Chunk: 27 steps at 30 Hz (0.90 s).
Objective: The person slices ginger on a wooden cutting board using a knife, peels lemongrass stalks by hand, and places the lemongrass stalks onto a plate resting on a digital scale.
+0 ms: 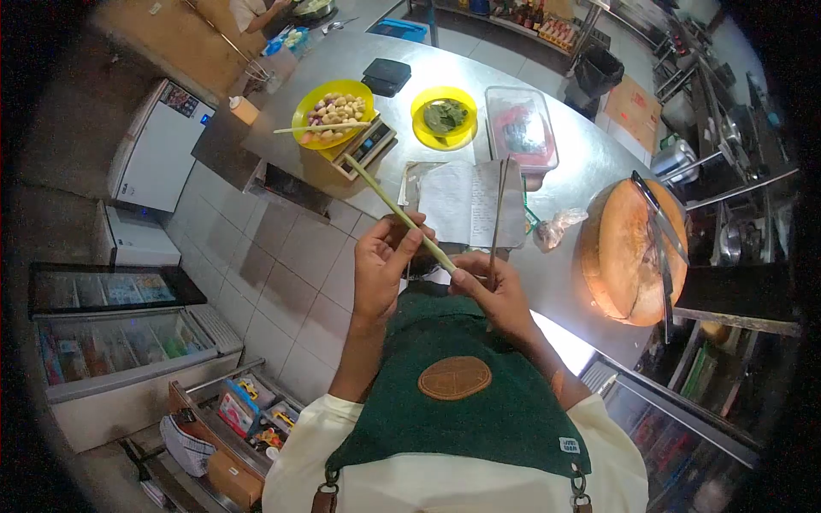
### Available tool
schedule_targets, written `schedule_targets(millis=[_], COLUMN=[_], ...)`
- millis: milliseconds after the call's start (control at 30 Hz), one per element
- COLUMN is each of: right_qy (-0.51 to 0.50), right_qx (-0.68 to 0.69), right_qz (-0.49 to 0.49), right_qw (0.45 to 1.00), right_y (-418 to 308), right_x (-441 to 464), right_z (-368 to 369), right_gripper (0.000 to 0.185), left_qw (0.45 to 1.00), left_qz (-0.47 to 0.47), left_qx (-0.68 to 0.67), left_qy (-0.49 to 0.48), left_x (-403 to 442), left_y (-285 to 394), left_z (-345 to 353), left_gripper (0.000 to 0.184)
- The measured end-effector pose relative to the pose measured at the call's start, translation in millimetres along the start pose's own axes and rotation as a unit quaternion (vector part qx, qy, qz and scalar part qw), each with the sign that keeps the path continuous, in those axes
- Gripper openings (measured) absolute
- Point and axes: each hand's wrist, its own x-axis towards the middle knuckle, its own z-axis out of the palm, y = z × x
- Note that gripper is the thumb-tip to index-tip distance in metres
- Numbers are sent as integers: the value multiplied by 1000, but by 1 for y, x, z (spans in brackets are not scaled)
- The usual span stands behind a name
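Note:
A long pale green stalk [381, 193] slants between my two hands, its thin end pointing up and left toward the scale [374, 147]. My left hand [389, 261] is closed on its middle, thumb on top. My right hand [492, 291] pinches its thicker lower end. A thin dark stick [500, 214] rises from my right hand over an open notebook [449, 201]. Beyond the stalk, a yellow bowl [303, 109] on the scale holds peeled bulbs, with another stalk [321, 127] across it. A yellow plate [421, 126] holds green leaves [445, 115].
On the metal table [547, 209] are a clear lidded container [522, 128], a black device [386, 76], a plastic bag [560, 229] and a round wooden board [616, 248] with knives [665, 256]. A person's arm [261, 15] shows at the top left.

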Motion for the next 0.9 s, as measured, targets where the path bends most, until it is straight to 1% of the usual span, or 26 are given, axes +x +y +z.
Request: schedule_targets(millis=[33, 100, 233, 333, 433, 500, 633, 700, 833, 900], right_qy=[-1, 16, 37, 32, 41, 52, 38, 3, -12, -19], right_qx=[0, -65, -27, -54, -64, -100, -86, -19, -4, -44], right_qz=[0, -16, -43, -40, -55, -44, -76, -12, -10, -1], right_qw=[1000, 998, 998, 997, 996, 993, 993, 1000, 1000, 999], right_y=[1, 3, 5, 7, 3, 2, 5, 4, 1, 2], right_x=[0, -2, -3, -2, -3, -4, -3, -4, -4, -3], right_z=[0, -2, 3, 0, 1, -2, -2, -3, 1, -1], right_gripper=[28, 28, 23, 23, 24, 24, 25, 26, 26, 27], left_qw=[1000, 1000, 999, 998, 998, 997, 995, 997, 994, 993], left_qz=[1, 9, 4, 24, 19, 11, 27, 34, 51, 39], left_qx=[0, 15, 49, 48, 51, 55, 86, 58, 94, 114], left_qy=[1, 13, 22, 29, 43, 45, 50, 36, 28, 17], left_x=[-1, -2, -4, -5, -6, -8, -7, -7, -9, -11], left_y=[0, 0, 0, -1, 0, 1, -2, 3, -2, -2], left_z=[-1, -2, -6, -5, -3, 0, 3, 10, 12, 12], left_gripper=[24, 22, 21, 20, 22, 23, 23, 24, 18, 19])
